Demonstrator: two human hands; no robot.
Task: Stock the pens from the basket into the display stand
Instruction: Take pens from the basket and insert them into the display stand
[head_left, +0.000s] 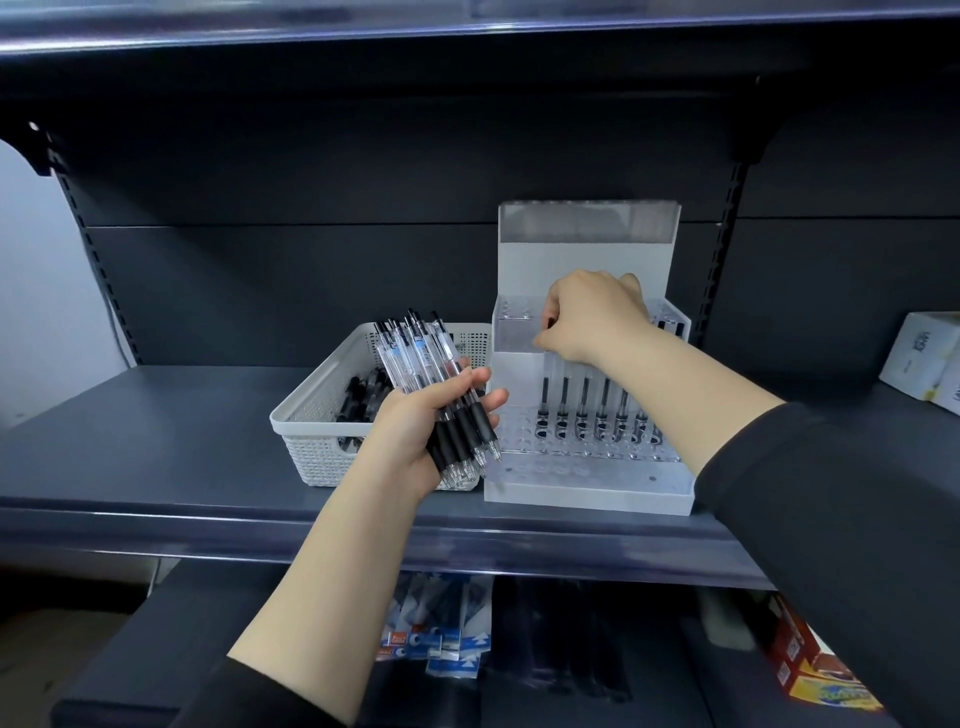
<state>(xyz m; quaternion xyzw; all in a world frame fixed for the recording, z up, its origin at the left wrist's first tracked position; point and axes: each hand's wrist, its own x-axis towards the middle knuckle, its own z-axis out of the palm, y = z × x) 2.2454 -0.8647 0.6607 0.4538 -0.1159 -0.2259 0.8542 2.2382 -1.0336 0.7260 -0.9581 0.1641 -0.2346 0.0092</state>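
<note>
Retail shelving unit, dark grey metal. The middle shelf spans the width of the view, with a glossy strip along its front edge. Behind it stands a dark back panel, flanked by slotted uprights at left and right. An upper shelf overhangs at the top, its edge catching bluish light. A pale wall shows past the left upright. White boxes sit at the shelf's right edge. Below, a lower shelf holds packaged goods and colourful boxes.
</note>
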